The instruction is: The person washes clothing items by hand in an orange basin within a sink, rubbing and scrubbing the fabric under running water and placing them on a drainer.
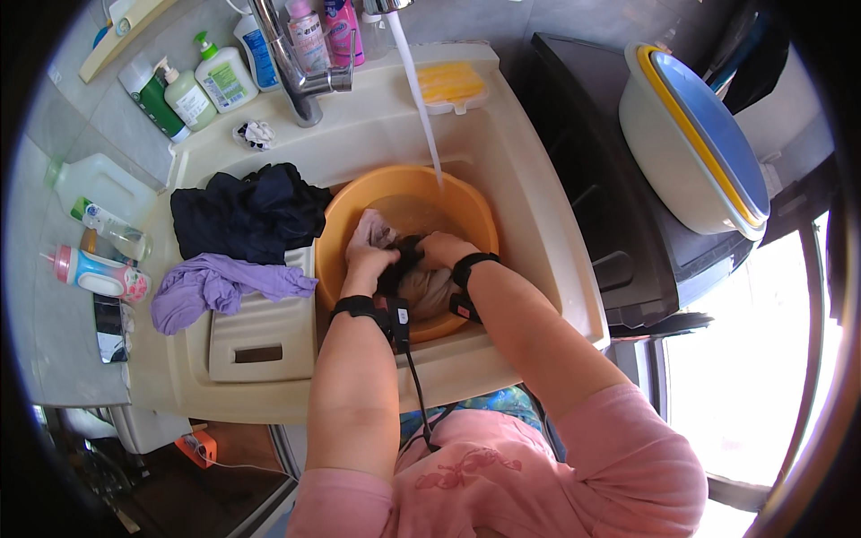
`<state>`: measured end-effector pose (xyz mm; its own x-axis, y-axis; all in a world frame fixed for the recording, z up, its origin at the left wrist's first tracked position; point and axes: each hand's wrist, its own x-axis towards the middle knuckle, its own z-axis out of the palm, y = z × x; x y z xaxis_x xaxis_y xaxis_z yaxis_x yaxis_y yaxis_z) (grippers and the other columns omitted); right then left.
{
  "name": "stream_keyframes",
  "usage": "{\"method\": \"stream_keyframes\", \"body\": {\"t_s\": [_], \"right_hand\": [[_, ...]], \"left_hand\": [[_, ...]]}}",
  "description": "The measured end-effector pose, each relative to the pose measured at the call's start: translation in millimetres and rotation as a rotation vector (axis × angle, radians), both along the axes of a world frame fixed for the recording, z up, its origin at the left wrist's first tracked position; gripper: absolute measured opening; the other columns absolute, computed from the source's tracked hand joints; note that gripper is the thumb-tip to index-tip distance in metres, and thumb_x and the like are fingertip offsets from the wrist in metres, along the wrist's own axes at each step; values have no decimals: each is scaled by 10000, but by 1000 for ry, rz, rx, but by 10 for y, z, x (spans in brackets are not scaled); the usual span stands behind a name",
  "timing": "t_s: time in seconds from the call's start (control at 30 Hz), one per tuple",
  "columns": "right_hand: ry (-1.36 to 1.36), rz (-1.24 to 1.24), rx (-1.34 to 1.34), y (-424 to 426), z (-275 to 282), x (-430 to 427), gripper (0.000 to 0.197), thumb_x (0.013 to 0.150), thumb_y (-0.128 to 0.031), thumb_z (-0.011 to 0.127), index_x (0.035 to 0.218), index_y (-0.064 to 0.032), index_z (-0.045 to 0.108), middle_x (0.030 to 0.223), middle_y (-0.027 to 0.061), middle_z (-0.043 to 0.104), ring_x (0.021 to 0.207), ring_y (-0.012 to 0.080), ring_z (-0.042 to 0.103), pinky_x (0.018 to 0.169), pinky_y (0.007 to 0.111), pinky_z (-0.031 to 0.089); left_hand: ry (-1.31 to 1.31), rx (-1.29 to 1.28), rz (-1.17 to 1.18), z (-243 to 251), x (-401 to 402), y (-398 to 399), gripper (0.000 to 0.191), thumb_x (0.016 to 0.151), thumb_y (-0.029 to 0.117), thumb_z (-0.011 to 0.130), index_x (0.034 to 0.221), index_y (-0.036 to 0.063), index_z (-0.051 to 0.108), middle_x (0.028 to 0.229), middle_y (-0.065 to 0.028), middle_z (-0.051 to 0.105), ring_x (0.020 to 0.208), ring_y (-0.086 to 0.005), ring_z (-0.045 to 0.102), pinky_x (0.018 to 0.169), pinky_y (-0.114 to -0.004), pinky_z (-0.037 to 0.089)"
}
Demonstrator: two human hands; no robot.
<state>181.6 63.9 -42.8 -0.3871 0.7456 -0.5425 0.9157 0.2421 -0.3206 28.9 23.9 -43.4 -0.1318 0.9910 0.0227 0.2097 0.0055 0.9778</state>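
An orange plastic basin point(327, 259) stands in the sink with water in it. Inside lies a bunched wet dark cloth point(401, 267), gripped between my left hand point(366, 261) and my right hand point(447, 250). Pale pinkish fabric point(375, 228) shows just beyond my left fingers; whether it belongs to the same garment I cannot tell. Beige cloth point(429, 290) lies lower in the basin, under my right wrist. Some fingertips are hidden by the fabric. From the tap spout point(388, 5), a stream of water point(418, 94) falls into the basin's far side.
Dark navy clothing point(249, 212) and a lilac garment point(218, 286) lie left on the washboard point(269, 336). A chrome faucet point(299, 81), several bottles point(225, 77) and a yellow-topped soap dish point(452, 84) line the back. Stacked basins point(686, 148) rest right on a black cabinet point(599, 195).
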Motion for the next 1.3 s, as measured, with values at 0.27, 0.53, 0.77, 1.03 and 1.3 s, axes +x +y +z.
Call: {"method": "stream_keyframes", "body": {"t_s": [0.27,0.53,0.77,1.03,1.3], "right_hand": [[1239,-624,-349,11,702,-189,106,641,-115,551,713,-38,561,684,53,531,657,161,496,609,267,397],[1011,-247,461,-137,844,-482,266,699,-306,556,815,-68,536,821,175,517,802,348,498,718,371,412],[738,-177,651,-217,1051,-548,283,806,-363,465,887,-98,518,832,195,509,806,367,501,693,415,421],[730,-450,639,110,792,-293,280,854,-313,376,876,-60,494,950,204,517,827,392,508,727,450,410],[582,-470,810,173,440,1,242,845,-272,419,893,-56,517,954,173,525,894,373,489,751,442,407]], "left_hand": [[-1095,-637,138,247,-78,194,300,783,352,516,1005,157,564,979,-60,578,928,-258,517,808,-443,397],[-1119,-353,117,385,129,262,341,839,388,429,1026,112,502,954,-67,535,864,-186,517,684,-251,437],[-896,-294,14,574,171,242,342,866,364,354,1042,93,464,999,-71,516,900,-207,508,794,-341,421],[-655,-552,262,754,327,237,366,776,391,487,918,58,538,826,-61,539,708,-170,534,512,-301,432],[-475,-427,125,538,-20,158,380,728,357,617,947,51,566,765,-34,557,648,-145,518,503,-316,424]]}}
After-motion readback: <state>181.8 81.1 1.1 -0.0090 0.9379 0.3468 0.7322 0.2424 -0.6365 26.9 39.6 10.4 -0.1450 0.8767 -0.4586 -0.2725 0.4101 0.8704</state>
